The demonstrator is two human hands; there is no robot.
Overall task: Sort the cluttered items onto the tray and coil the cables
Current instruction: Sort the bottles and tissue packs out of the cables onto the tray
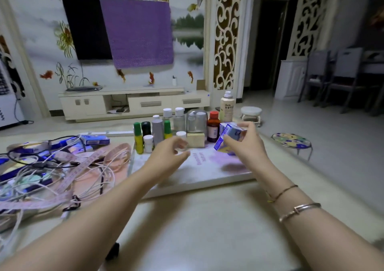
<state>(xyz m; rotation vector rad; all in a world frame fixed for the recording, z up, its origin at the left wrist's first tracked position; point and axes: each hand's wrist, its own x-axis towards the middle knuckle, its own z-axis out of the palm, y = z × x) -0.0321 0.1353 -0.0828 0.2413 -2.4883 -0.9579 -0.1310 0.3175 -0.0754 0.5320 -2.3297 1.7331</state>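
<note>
Behind the pale table stand a long TV cabinet and a painted wall with fish on it. On the right, the right hand pinches a small blue and white box, tilted, above the far right part of the flat white tray, while the left hand hovers over the tray with fingers loosely curled and holding nothing, close to a row of little bottles at the far edge. Most of the tray's near part is bare, and off to the left lies a messy pile of white and black cables, a pink tape measure and more blue boxes.
</note>
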